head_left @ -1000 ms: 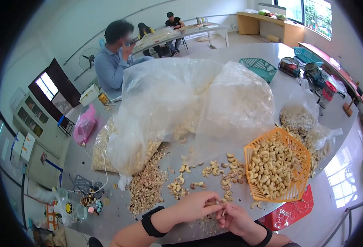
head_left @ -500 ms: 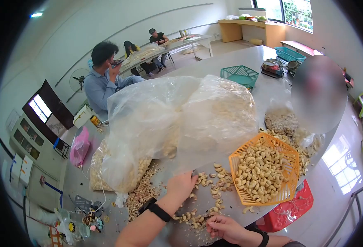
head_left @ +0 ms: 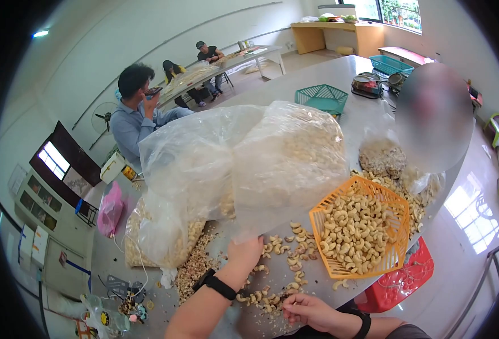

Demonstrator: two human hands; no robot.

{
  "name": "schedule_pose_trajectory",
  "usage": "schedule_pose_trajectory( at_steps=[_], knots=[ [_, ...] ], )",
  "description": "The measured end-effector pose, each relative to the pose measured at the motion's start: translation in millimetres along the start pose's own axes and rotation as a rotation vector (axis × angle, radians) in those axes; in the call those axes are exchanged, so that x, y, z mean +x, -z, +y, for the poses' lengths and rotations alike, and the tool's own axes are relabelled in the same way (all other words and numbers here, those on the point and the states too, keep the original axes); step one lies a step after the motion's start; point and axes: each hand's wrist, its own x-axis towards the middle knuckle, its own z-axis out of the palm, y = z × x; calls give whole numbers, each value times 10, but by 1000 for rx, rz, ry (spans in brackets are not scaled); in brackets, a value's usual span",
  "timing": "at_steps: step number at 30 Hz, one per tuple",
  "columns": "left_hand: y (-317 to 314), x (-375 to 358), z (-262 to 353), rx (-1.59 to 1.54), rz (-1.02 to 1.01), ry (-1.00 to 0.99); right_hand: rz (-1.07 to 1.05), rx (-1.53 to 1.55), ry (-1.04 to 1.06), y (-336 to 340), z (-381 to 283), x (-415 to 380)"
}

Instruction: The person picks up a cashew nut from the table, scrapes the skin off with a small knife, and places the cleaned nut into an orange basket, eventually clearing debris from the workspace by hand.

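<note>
My left hand (head_left: 246, 253) reaches to the near edge of a big clear plastic bag (head_left: 289, 152) filled with pale cashews. Its fingertips are lost at the bag's edge, so their grip does not show. Closer to me, my right hand (head_left: 309, 312) is held with thumb and fingers pinched together by the table's near edge. Anything between those fingertips is too small to make out. Loose cashews (head_left: 267, 299) lie just left of this hand, and more cashews (head_left: 299, 248) are scattered between my left hand and an orange plastic basket (head_left: 320, 257) heaped with cashews.
Crumbled nut bits (head_left: 195, 268) lie left of my left wrist. A red basket (head_left: 402, 285) is below the table edge at right. Green basket (head_left: 320, 97) and pink bag (head_left: 111, 209) stand farther off. A person (head_left: 139, 113) sits across the table, another blurred at right.
My left hand has gone slightly left, its fingertips now less visible at the bag's edge. My right hand keeps its pinch in nearly the same place. The whole view has shifted a little.
</note>
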Motion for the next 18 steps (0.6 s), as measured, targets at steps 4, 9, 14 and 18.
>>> schedule_pose_trajectory(
  at_steps=[4, 9, 14, 18],
  knots=[
    [49, -32, 10, -27, -11, -1, 0, -12, -5, 8, 11, 10],
    [45, -69, -5, -157, 92, -46, 3, -11, -8, 16, 15, 11],
    [63, -90, -31, -202, -44, 25, 6, -23, -12, 21, 17, 19],
    [119, -111, -33, -264, -107, 51, 1, -25, -9, 19, 14, 20]
  ],
)
